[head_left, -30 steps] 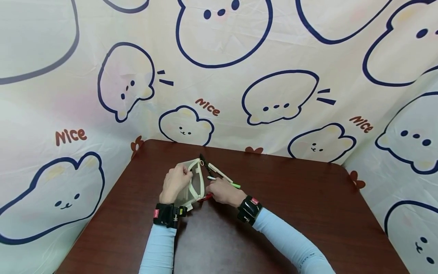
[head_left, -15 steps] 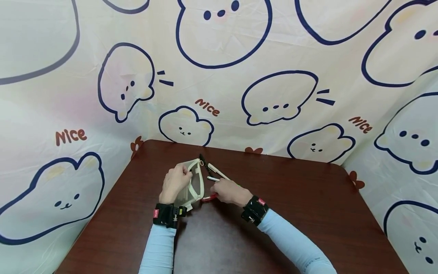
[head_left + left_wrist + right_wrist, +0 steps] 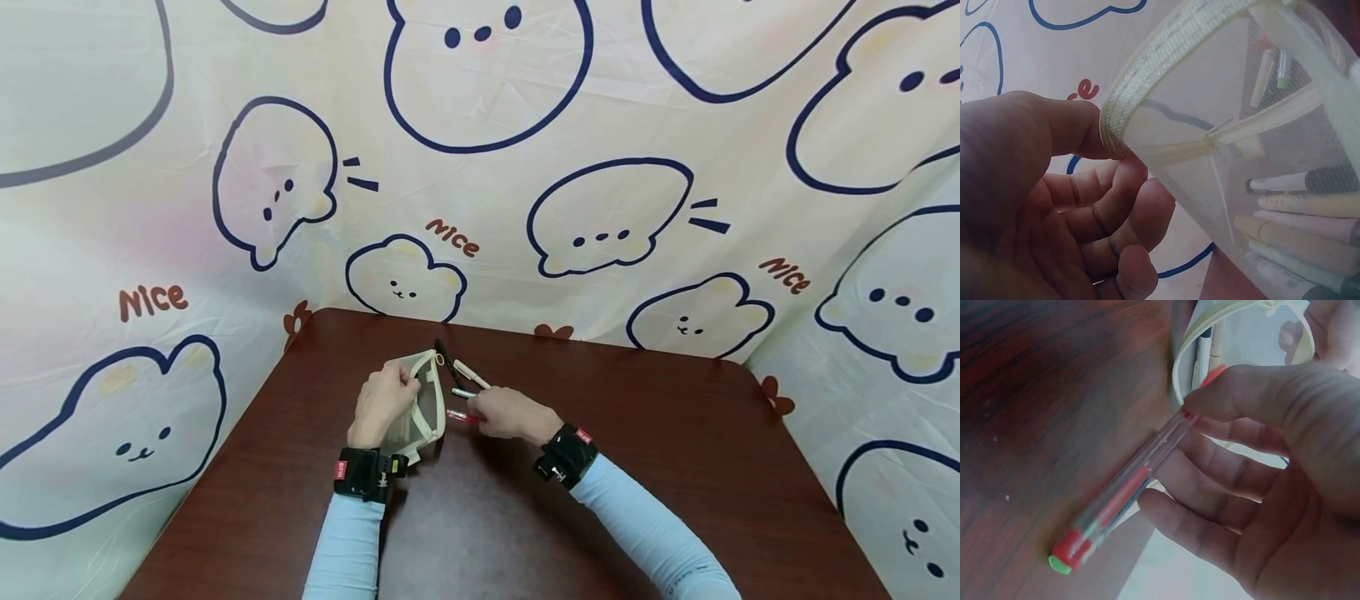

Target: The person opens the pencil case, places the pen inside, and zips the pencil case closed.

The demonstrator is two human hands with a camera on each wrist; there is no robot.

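My left hand (image 3: 382, 402) pinches the rim of a cream mesh pencil case (image 3: 1179, 94) between thumb and finger, holding its mouth towards the right. Several pens and markers (image 3: 1297, 234) show through the mesh inside. In my right hand (image 3: 513, 412) is a clear-barrelled red pen (image 3: 1125, 494), pinched near one end by thumb and fingers; a green tip shows at its other end in the right wrist view. From the head, the pen's red end points left, close to the case's opening.
Just right of the case, a black pen (image 3: 442, 353), a cream pen (image 3: 471, 374) and a silver pen (image 3: 462, 393) lie on the dark brown table (image 3: 600, 417). A printed cloth (image 3: 495, 192) with cartoon outlines surrounds the table.
My right hand has drawn back slightly right with the red pen, which has turned and now points left at the case. The left hand and case have stayed put.
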